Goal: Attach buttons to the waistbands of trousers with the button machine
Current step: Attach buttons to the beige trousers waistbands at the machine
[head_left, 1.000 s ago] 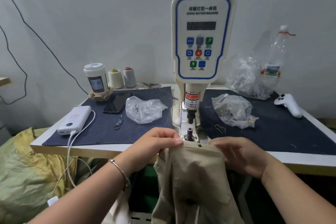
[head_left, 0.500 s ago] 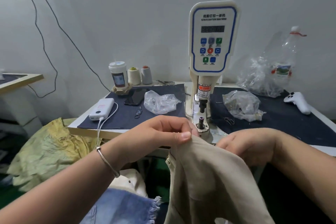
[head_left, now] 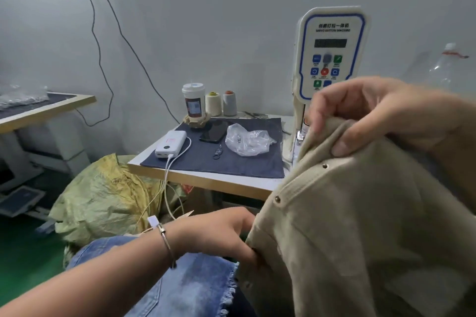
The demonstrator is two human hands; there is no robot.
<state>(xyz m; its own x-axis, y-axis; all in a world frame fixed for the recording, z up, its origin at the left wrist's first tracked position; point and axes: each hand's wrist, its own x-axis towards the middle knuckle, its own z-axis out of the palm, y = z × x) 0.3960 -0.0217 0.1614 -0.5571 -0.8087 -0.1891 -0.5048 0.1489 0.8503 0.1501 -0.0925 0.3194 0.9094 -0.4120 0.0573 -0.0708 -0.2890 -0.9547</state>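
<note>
The right hand (head_left: 373, 116) is curled over the top edge of the beige trousers (head_left: 360, 234), thumb and fingers pinching a fold of the waistband and holding it up in front of the lower part of the servo button machine (head_left: 331, 59). The left hand (head_left: 221, 233) is lower, to the left of the machine's base, its fingers bent and gripping the trousers' side edge. The cloth hangs between the two hands, covering the machine's base. Two small metal studs (head_left: 325, 166) show on the waistband just below the right thumb. A clear plastic bag (head_left: 247, 141) lies on the dark mat left of the machine.
</note>
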